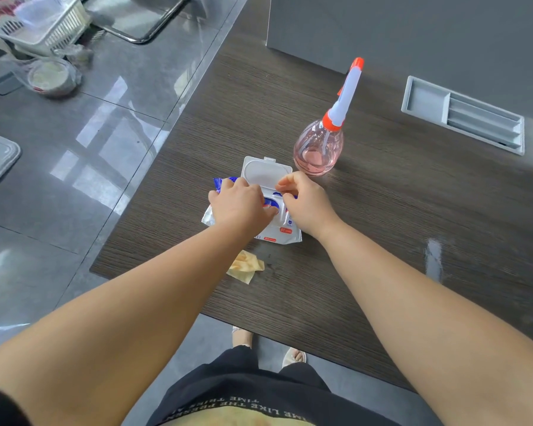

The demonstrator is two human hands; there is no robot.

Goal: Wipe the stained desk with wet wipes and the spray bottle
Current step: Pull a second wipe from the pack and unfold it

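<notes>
The wet wipes pack (253,210) lies flat on the dark wood-grain tabletop (382,226), its white flip lid (265,173) standing open on the side away from the person. The left hand (240,204) lies spread over the pack's left half, pressing down, probably to pin the soft pack so it does not lift when a sheet is drawn. The right hand (305,201) is curled at the opening with thumb and forefinger pinched close together; whether a wipe is already between them I cannot tell, since no sheet shows clearly. The step in hand looks like drawing out the first wipe.

The spray bottle (320,149), pink and part full with an orange and white head, stands upright just beyond the pack to the right, near but apart from it, within easy reach of the right hand. A crumpled yellowish scrap (245,267) lies just on the near side of the pack, with small dark specks beside it that may be the stain.

Left of the pack the tabletop's edge runs close by, with the grey tiled floor (90,149) below, so a hard sideways pull could slide the pack off. Right of the pack the surface is open and bare up to a grey recessed tray (428,99) beyond the bottle, which gives ample room for wiping strokes.
</notes>
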